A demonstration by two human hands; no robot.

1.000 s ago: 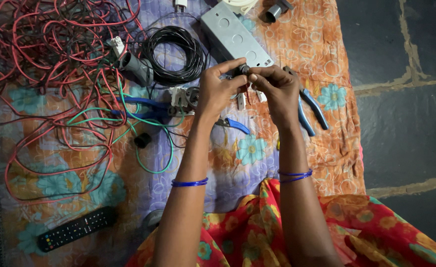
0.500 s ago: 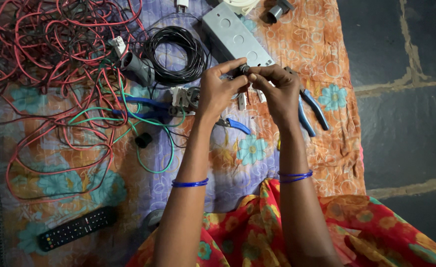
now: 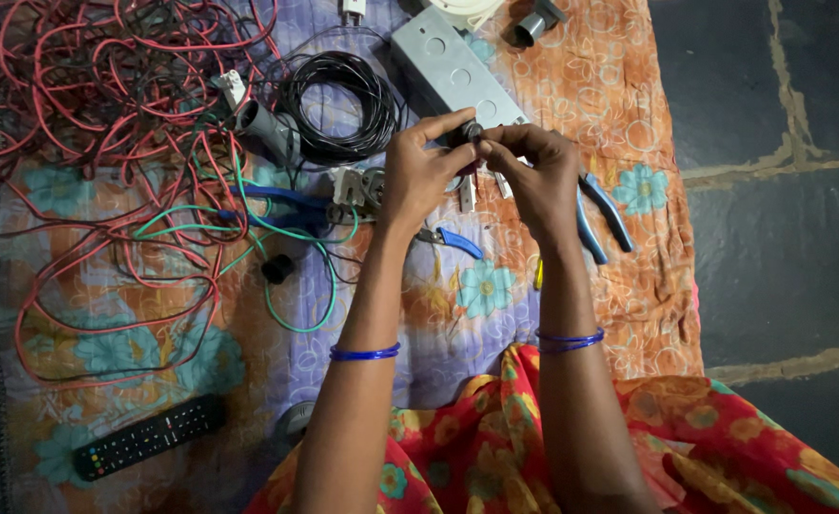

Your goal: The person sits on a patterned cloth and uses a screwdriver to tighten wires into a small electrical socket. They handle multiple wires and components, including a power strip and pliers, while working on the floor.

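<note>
Our left hand and right hand together pinch a small dark round part above the grey metal box.

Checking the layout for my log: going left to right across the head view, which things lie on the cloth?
Red wire tangle → black remote control → black wire coil → left hand → right hand → blue-handled pliers.

Floor cloth: wire tangle left; cable coil centre; metal box behind hands; pliers right; remote near-left.
</note>
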